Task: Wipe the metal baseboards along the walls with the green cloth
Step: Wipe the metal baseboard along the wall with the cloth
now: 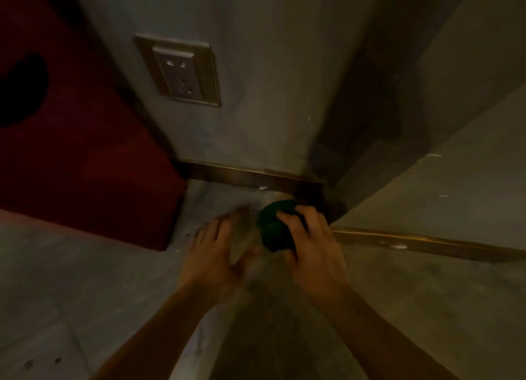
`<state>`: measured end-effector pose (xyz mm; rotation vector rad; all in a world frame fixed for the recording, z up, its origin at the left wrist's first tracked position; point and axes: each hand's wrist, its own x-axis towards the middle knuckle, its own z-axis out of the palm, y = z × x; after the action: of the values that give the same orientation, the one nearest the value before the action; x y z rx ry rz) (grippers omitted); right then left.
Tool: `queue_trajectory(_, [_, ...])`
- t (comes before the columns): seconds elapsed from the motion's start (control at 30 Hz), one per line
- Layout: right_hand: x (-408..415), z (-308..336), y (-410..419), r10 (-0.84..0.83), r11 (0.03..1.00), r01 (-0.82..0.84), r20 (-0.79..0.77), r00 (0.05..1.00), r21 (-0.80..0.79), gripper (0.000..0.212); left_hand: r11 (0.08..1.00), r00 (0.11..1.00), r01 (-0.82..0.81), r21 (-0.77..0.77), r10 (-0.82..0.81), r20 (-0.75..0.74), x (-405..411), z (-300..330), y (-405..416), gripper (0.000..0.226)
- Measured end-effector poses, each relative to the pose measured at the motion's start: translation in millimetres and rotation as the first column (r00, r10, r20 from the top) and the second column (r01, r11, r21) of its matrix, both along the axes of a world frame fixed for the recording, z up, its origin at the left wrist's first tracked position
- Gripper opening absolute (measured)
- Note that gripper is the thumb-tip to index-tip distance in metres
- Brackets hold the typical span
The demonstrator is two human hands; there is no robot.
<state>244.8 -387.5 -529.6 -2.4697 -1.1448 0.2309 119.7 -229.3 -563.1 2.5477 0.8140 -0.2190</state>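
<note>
Head view: green cloth (274,226) half hidden.

No readable text, label, number or sign appears on anything.

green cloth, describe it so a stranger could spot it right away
Find the wall corner where the two metal baseboards meet at the floor. The green cloth is bunched there in the right hand, the only green thing.
</note>
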Motion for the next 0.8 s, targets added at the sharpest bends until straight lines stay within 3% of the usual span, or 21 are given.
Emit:
queue_trajectory(0.13, [14.0,-53.9,33.3,0.166,0.978,-0.134,0.202,0.965,-0.161,0.063,0.991,1.000,0.012,0.131,-0.011,-0.008,1.5,-80.9,5.9,0.119])
queue_trajectory(0.33, [23.3,-105.2,86.1,0.395,0.904,-0.309,0.301,0.868,-0.295,0.056,0.985,0.997,-0.055,0.165,0.045,0.063,7.6,-137.2,21.7,0.136])
queue_trajectory(0.43, [23.8,-122.0,111.7,0.451,0.891,-0.365,0.432,0.781,-0.271,0.037,0.976,0.998,-0.044,0.213,0.031,0.062,4.6,-149.5,25.1,0.135])
queue_trajectory(0.53, [31.2,-132.3,135.6,0.492,0.871,-0.380,0.538,0.685,-0.312,0.044,0.966,0.998,-0.010,0.257,-0.007,0.066,1.6,-160.2,26.7,0.130])
queue_trajectory(0.63, [47.1,-133.2,145.4,0.555,0.831,-0.389,0.556,0.618,-0.398,0.052,0.966,0.997,0.000,0.258,-0.020,0.076,2.2,-162.4,27.8,0.128])
queue_trajectory(0.73, [61.9,-127.8,140.1,0.622,0.781,-0.376,0.564,0.543,-0.498,0.032,0.969,0.998,-0.002,0.245,-0.014,0.064,2.9,-159.1,26.9,0.128])
queue_trajectory(0.8, [66.8,-127.6,136.1,0.666,0.736,-0.363,0.511,0.544,-0.572,0.024,0.972,0.997,-0.008,0.234,-0.008,0.071,2.9,-158.5,27.3,0.128])
